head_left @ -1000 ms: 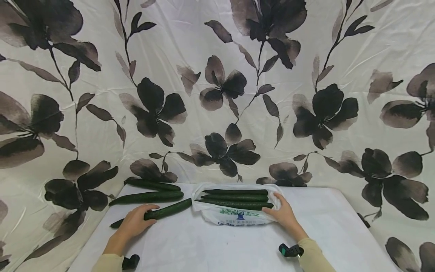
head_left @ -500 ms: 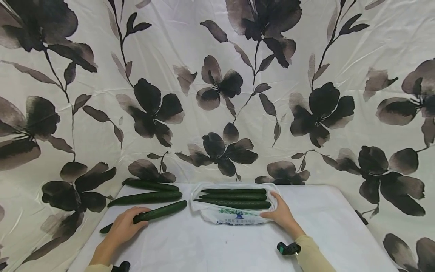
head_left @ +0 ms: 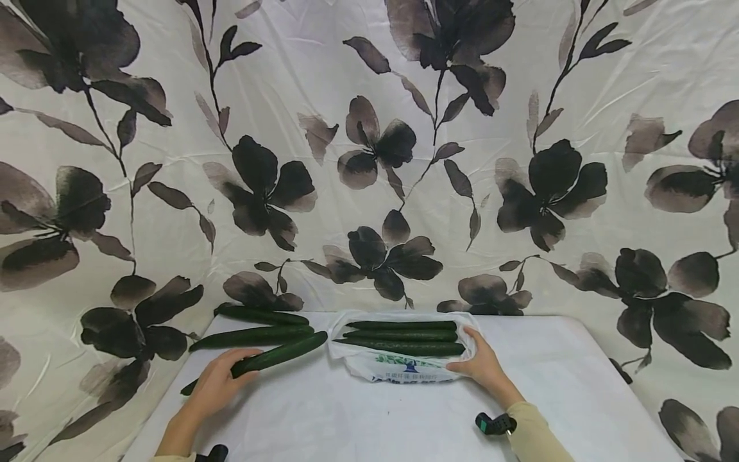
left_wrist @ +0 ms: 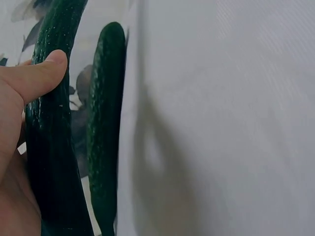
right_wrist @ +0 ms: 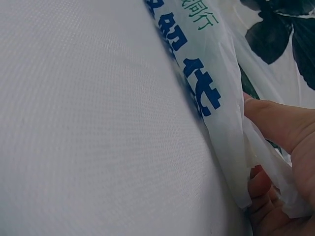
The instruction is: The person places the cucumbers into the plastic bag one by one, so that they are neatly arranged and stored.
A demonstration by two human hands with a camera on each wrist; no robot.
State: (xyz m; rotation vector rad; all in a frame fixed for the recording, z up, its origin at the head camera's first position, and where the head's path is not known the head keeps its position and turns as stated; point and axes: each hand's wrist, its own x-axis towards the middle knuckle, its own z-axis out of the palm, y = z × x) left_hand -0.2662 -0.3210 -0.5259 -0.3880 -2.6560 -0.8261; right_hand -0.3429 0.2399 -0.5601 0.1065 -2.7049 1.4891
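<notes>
Left hand [head_left: 215,386]: fingers curled round one cucumber [head_left: 283,354], held slantwise, its far right end just left of the plastic bag [head_left: 353,369]. Two other cucumbers [head_left: 254,337] lie at the far left of the desk [head_left: 369,427]. Right hand [head_left: 485,367]: thumb and fingers grip the bag's right edge. Three bagged cucumbers [head_left: 404,348] lie side by side, narrow tips leftward.

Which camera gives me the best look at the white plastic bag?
The head view: it shows nearly all of the white plastic bag, with three cucumbers in it. The right wrist view shows only part, up close, gripped by the right hand. The left wrist view shows none.
</notes>
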